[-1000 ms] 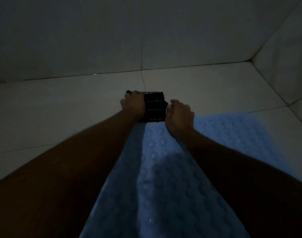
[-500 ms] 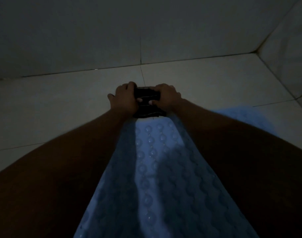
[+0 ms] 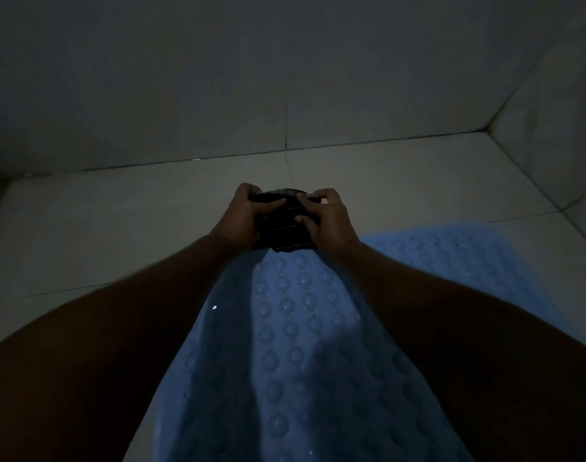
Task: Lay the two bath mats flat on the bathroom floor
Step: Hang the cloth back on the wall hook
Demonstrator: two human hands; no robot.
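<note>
Blue mat [image 3: 295, 345] flat on tiled floor [image 3: 118, 235]; left hand [image 3: 241, 218], right hand [image 3: 328, 221], each grip holding dark mat [image 3: 285, 233]

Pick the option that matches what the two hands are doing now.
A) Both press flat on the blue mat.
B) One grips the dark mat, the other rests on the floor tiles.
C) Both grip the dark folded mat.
C: the left hand and the right hand both curl their fingers round the dark folded mat, held at the far end of the blue mat.
</note>
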